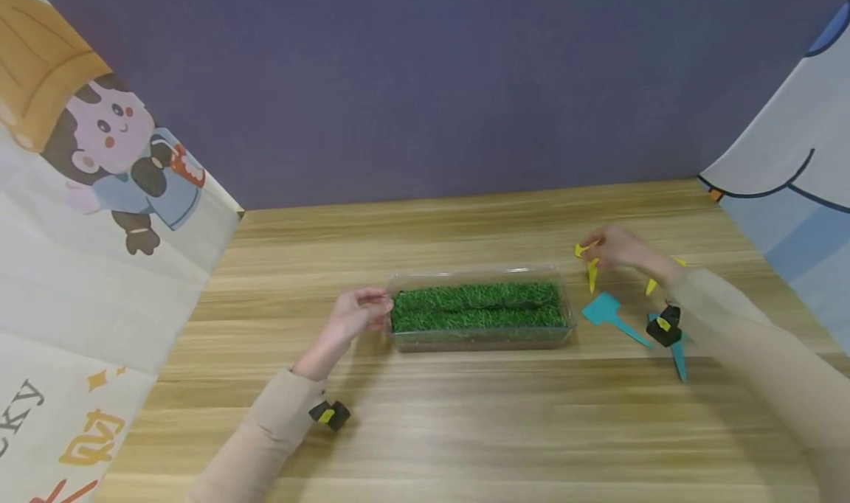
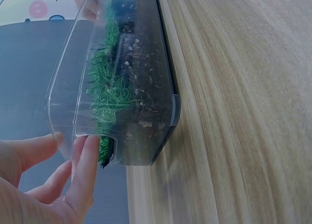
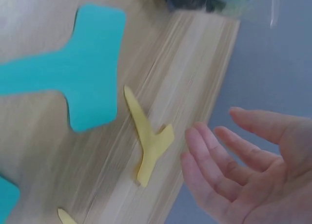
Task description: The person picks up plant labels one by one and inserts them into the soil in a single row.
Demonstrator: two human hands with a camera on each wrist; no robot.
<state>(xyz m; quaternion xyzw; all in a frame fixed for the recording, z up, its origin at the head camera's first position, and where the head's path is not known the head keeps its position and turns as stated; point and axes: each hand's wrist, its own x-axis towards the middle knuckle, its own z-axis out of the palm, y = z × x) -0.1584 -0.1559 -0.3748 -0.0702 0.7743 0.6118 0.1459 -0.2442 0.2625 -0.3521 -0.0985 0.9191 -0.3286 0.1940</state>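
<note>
the step in hand looks like picking up a yellow tag (image 3: 150, 148): the right grip (image 1: 614, 246) hangs over it with fingers loosely extended and thumb well parted, holding nothing, and the right wrist view shows a slim gap between fingertips and tag. that tag lies flat on the tabletop (image 1: 465, 414), just below the right grip, its forked end toward the fingers. a wide blue tag (image 1: 603, 309) sits nearer the person from the right grip, a second blue one (image 1: 678, 359) beyond it under the forearm, and another yellow one (image 1: 651, 288) just behind the wrist. the clear box (image 1: 485, 338) stands to the left of the right grip and touches the left grip (image 1: 352, 311), whose fingers rest relaxed, a little spread, against its near end; it seems to steady the box rather than clutch it. inside, green grass (image 1: 478, 295) sits in two strips. the next move, i judge, calls for closing thumb and fingers on the flat tag's forked end, which may slide, then lifting it leftward toward the grass, while the left grip keeps the light-looking box from shifting.
</note>
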